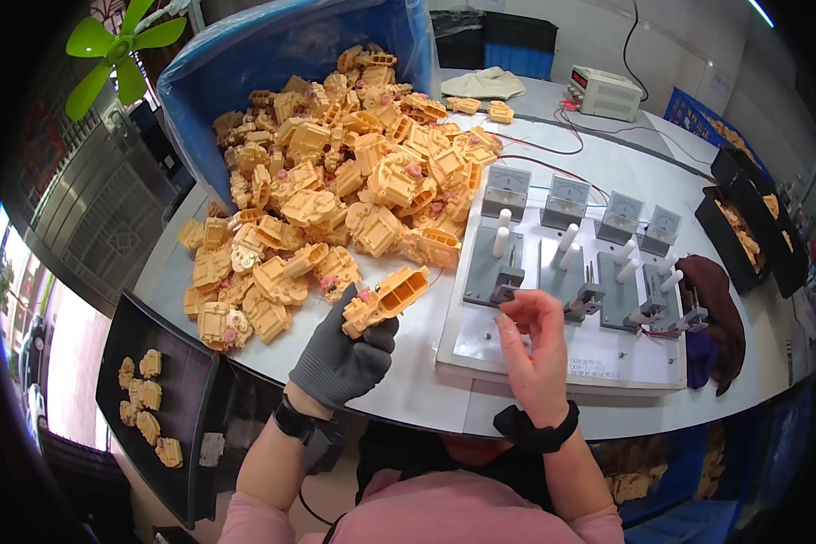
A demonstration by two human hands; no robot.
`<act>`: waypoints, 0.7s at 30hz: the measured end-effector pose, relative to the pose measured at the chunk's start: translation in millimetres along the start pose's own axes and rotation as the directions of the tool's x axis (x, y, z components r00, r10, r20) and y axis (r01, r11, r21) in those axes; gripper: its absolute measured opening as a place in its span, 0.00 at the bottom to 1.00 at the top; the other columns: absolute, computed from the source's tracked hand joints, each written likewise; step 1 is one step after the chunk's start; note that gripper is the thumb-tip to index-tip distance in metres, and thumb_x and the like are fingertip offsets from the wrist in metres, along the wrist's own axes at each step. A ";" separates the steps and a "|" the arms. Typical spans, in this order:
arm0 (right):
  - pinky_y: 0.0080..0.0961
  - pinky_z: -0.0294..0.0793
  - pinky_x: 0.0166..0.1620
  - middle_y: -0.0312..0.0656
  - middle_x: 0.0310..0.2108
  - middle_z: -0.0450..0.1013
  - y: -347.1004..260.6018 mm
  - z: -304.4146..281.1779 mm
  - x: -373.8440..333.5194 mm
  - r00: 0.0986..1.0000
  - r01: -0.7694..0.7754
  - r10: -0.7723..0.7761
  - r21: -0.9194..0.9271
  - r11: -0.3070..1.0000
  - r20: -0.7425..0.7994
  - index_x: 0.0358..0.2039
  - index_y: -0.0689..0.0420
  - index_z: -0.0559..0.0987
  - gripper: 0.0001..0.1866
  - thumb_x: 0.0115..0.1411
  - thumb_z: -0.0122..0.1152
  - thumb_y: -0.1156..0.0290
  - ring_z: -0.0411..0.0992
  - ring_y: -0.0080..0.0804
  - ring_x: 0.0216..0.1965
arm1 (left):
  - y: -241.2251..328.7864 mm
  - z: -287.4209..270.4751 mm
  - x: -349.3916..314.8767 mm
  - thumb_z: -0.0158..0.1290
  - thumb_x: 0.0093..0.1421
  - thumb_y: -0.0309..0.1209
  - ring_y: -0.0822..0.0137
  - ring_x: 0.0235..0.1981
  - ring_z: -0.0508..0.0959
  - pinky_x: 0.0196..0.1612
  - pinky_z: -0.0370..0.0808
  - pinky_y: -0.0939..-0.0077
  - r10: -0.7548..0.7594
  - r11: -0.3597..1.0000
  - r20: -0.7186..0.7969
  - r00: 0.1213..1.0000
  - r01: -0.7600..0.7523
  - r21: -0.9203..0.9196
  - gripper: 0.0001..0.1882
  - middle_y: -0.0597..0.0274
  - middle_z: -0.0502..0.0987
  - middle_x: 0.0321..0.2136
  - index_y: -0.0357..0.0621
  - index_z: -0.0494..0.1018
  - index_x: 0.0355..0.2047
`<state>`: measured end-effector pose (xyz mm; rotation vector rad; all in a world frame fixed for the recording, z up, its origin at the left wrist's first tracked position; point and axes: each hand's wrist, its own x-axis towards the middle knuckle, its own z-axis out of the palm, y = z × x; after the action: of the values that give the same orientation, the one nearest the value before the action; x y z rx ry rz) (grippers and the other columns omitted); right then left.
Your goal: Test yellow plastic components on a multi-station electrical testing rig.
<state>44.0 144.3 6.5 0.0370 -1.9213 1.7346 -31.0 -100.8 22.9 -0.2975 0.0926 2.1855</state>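
My left hand (pixel 343 363), in a dark grey glove, is closed around a tan plastic connector housing (pixel 385 302). The housing's rectangular open end points up and to the right, over the table's near part. My bare right hand (pixel 537 349) is half curled, with a gap between thumb and fingers and nothing visible in it. It hovers over the near left part of a white test fixture (pixel 471 349), closest to the leftmost grey station (pixel 491 265). Left of the fixture lies a big heap of similar tan housings (pixel 363 172), many with small pink parts.
The heap spills from a blue plastic-lined bin (pixel 190 100). Four analog meters, including one (pixel 567 199), line the fixture's back. A power supply (pixel 606 92) with wires stands behind. A black tray (pixel 168 363) with several housings sits left; dark cloth (pixel 716 317) lies right.
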 end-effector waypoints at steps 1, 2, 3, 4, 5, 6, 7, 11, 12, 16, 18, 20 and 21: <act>0.23 0.74 0.42 0.43 0.42 0.74 1.1 1.4 0.0 1.000 0.004 -0.004 0.000 1.000 -0.003 0.50 0.60 0.70 0.15 0.63 0.60 0.76 0.73 0.27 0.40 | -0.5 -1.1 1.6 0.46 0.69 0.54 0.74 0.28 0.74 0.26 0.74 0.83 -0.002 1.000 0.003 1.000 0.002 0.004 0.27 0.64 0.72 0.33 0.43 0.69 0.54; 0.24 0.74 0.42 0.42 0.41 0.74 1.9 2.7 -0.4 0.999 0.027 -0.026 -0.036 0.999 0.024 0.50 0.60 0.70 0.15 0.63 0.60 0.76 0.74 0.28 0.40 | -1.1 -1.8 2.5 0.46 0.69 0.53 0.75 0.28 0.74 0.26 0.73 0.84 -0.011 1.000 0.014 1.000 0.012 -0.014 0.27 0.65 0.72 0.33 0.43 0.69 0.53; 0.24 0.75 0.42 0.42 0.41 0.75 3.1 3.1 -0.7 0.998 0.043 -0.039 -0.074 0.996 0.050 0.50 0.60 0.70 0.16 0.63 0.60 0.76 0.74 0.28 0.40 | -1.2 -2.2 3.8 0.46 0.69 0.53 0.75 0.28 0.73 0.25 0.73 0.84 -0.028 0.998 0.029 0.999 0.029 -0.050 0.27 0.65 0.72 0.33 0.43 0.69 0.53; 0.24 0.75 0.42 0.42 0.41 0.75 3.7 2.9 -1.5 0.998 0.051 -0.048 -0.070 0.996 0.050 0.50 0.60 0.70 0.16 0.63 0.60 0.76 0.74 0.28 0.40 | -1.4 -1.7 3.9 0.46 0.69 0.53 0.75 0.28 0.73 0.25 0.73 0.84 -0.021 0.999 0.025 0.999 0.022 -0.030 0.27 0.65 0.72 0.33 0.43 0.69 0.53; 0.24 0.74 0.42 0.42 0.41 0.74 4.4 2.4 -2.6 0.996 0.078 -0.072 -0.115 0.990 0.056 0.51 0.59 0.71 0.16 0.63 0.60 0.77 0.74 0.28 0.39 | -1.9 -1.1 3.8 0.46 0.69 0.54 0.76 0.27 0.73 0.25 0.72 0.85 -0.016 0.999 0.013 1.000 0.016 -0.032 0.27 0.65 0.72 0.33 0.43 0.69 0.53; 0.23 0.74 0.42 0.42 0.41 0.73 5.0 1.9 -3.7 0.994 0.103 -0.094 -0.159 0.982 0.063 0.51 0.59 0.71 0.16 0.63 0.59 0.77 0.73 0.28 0.38 | -2.6 -0.1 3.4 0.47 0.68 0.54 0.76 0.27 0.73 0.24 0.71 0.85 -0.019 0.998 0.008 1.000 0.019 -0.053 0.27 0.65 0.72 0.33 0.43 0.69 0.53; 0.23 0.74 0.42 0.42 0.41 0.73 5.9 1.2 -4.1 0.993 0.105 -0.095 -0.159 0.982 0.066 0.51 0.59 0.71 0.16 0.63 0.59 0.77 0.73 0.28 0.38 | -3.4 1.1 2.7 0.47 0.68 0.54 0.76 0.27 0.73 0.24 0.71 0.85 -0.008 0.999 0.002 1.000 0.009 -0.034 0.27 0.65 0.72 0.33 0.43 0.69 0.53; 0.24 0.73 0.43 0.41 0.41 0.70 9.3 -0.1 -4.2 0.997 0.065 -0.071 -0.127 0.990 -0.043 0.51 0.60 0.70 0.18 0.61 0.61 0.77 0.72 0.29 0.38 | -8.1 4.3 -1.3 0.47 0.69 0.52 0.77 0.24 0.71 0.23 0.69 0.86 0.056 0.998 -0.001 0.998 -0.056 -0.031 0.26 0.65 0.74 0.32 0.42 0.69 0.53; 0.24 0.73 0.43 0.40 0.41 0.69 10.0 0.2 -4.1 0.997 0.044 -0.053 -0.131 0.990 -0.063 0.52 0.60 0.69 0.19 0.61 0.61 0.77 0.71 0.29 0.38 | -8.8 4.3 -2.1 0.47 0.68 0.51 0.78 0.23 0.71 0.23 0.68 0.86 0.058 0.996 0.024 0.998 -0.056 -0.069 0.26 0.66 0.74 0.31 0.42 0.69 0.53; 0.25 0.73 0.44 0.41 0.42 0.69 10.7 0.8 -5.3 0.998 0.013 -0.019 -0.115 0.993 -0.055 0.52 0.60 0.69 0.20 0.60 0.62 0.77 0.70 0.28 0.41 | -10.9 -0.6 -2.8 0.47 0.67 0.48 0.78 0.21 0.69 0.22 0.68 0.85 0.082 0.993 0.019 0.996 -0.080 -0.086 0.26 0.66 0.74 0.30 0.40 0.67 0.55; 0.25 0.72 0.44 0.42 0.43 0.69 10.5 1.3 -4.5 0.999 0.016 -0.020 -0.093 0.995 -0.040 0.53 0.60 0.68 0.21 0.61 0.61 0.77 0.70 0.28 0.42 | -9.7 -2.7 -1.6 0.47 0.66 0.48 0.78 0.21 0.69 0.22 0.68 0.85 0.077 0.992 0.076 0.994 -0.069 -0.104 0.27 0.65 0.74 0.30 0.39 0.66 0.56; 0.25 0.72 0.45 0.42 0.43 0.69 9.2 2.4 -3.8 0.998 0.032 -0.037 -0.092 0.995 -0.048 0.55 0.60 0.68 0.22 0.60 0.61 0.77 0.70 0.29 0.42 | -9.6 -2.8 -0.1 0.48 0.67 0.47 0.78 0.21 0.69 0.23 0.69 0.84 0.083 0.992 0.095 0.992 -0.073 -0.100 0.28 0.66 0.73 0.30 0.38 0.65 0.57; 0.26 0.72 0.45 0.41 0.44 0.69 8.2 2.5 -2.8 0.997 0.046 -0.052 -0.092 0.995 -0.061 0.56 0.59 0.68 0.23 0.60 0.61 0.78 0.71 0.30 0.42 | -10.5 -1.6 0.2 0.49 0.67 0.46 0.78 0.22 0.70 0.24 0.70 0.84 0.088 0.990 0.120 0.989 -0.073 -0.125 0.28 0.67 0.72 0.30 0.36 0.64 0.58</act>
<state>42.4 142.4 -2.2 -0.0044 -1.9343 1.5958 -22.3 -94.7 21.7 -0.2261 -0.0992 2.2887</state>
